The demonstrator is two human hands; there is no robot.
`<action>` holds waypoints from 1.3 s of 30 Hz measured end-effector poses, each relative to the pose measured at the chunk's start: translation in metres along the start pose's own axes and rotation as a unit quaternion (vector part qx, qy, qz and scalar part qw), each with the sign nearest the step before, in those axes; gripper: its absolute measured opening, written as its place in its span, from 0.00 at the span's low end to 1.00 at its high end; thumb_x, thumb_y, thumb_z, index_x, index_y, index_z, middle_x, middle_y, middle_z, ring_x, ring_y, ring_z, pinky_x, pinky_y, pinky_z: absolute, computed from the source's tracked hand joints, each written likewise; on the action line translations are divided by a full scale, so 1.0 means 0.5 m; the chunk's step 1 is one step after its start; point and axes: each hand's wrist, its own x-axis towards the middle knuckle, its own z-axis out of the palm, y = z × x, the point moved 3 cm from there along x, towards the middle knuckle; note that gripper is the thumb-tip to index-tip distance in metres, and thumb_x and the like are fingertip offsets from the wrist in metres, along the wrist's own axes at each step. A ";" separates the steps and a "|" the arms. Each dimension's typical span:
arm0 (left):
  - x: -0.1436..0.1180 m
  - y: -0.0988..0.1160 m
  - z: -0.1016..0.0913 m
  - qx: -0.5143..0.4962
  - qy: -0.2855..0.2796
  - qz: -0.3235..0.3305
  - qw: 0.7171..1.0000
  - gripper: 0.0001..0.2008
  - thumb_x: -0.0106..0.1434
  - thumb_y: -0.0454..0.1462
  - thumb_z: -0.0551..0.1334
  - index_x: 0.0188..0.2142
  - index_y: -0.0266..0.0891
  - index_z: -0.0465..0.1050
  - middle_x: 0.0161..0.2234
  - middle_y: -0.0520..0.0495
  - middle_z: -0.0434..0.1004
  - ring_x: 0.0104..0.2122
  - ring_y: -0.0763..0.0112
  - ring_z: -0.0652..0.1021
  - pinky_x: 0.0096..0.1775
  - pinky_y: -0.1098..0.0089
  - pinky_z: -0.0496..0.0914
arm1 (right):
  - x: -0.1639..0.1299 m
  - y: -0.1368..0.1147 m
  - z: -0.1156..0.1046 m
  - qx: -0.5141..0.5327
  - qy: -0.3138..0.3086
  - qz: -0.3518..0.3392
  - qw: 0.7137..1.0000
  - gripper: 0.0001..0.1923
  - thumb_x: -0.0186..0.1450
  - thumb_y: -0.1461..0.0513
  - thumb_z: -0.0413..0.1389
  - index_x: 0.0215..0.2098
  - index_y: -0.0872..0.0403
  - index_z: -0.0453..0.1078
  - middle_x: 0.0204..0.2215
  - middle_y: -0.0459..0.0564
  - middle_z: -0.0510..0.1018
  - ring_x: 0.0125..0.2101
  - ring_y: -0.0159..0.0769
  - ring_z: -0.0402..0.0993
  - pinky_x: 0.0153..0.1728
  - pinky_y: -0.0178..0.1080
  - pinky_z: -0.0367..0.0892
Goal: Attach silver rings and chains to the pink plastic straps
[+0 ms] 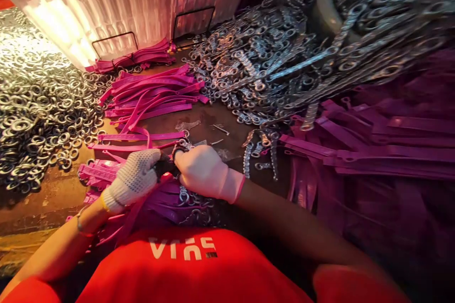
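My left hand (pixel 137 176), in a white dotted glove, is closed, with a pink strap (pixel 166 178) showing at its fingers. My right hand (pixel 204 170), in a white glove with a pink cuff, is closed against it, knuckles up. The fingertips of both hands are dark and meet in front of my chest; what the right fingers pinch is hidden. A metal ring with short chain (pixel 185 143) shows just beyond the right hand. Beneath both hands lie pink straps (pixel 159 203) with metal rings (pixel 184 194) and short chains on them.
Loose metal rings (pixel 31 104) are heaped at left. Pink straps (pixel 152 90) lie ahead, before a translucent ribbed panel (pixel 142 0) with black wire handles. Twisted chains (pixel 256 52) pile up ahead right, beside a round tub (pixel 329 4). More straps (pixel 384 151) lie at right.
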 end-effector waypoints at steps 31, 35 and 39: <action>0.006 0.018 0.037 -0.558 -0.089 -0.173 0.807 0.20 0.64 0.50 0.63 0.25 0.37 0.65 0.15 0.57 0.59 0.12 0.84 0.58 0.13 0.79 0.50 | -0.184 0.193 0.053 0.318 0.302 0.139 0.888 0.15 0.63 0.65 0.49 0.46 0.51 0.70 0.47 0.56 0.79 0.50 0.47 0.75 0.51 0.53 0.70; 0.002 0.013 0.042 -0.539 -0.052 -0.144 0.828 0.22 0.62 0.51 0.66 0.25 0.36 0.65 0.15 0.57 0.62 0.12 0.83 0.60 0.14 0.79 0.52 | -0.072 0.067 0.027 0.528 0.173 0.061 0.829 0.15 0.65 0.62 0.52 0.50 0.50 0.69 0.34 0.48 0.79 0.33 0.37 0.77 0.34 0.39 0.74; 0.000 0.002 0.036 -0.543 -0.037 -0.151 0.825 0.23 0.59 0.52 0.68 0.26 0.36 0.66 0.15 0.57 0.63 0.12 0.83 0.60 0.14 0.79 0.54 | -0.003 0.010 0.009 0.550 0.208 0.035 0.808 0.16 0.63 0.56 0.60 0.48 0.51 0.71 0.37 0.49 0.78 0.39 0.37 0.75 0.42 0.40 0.72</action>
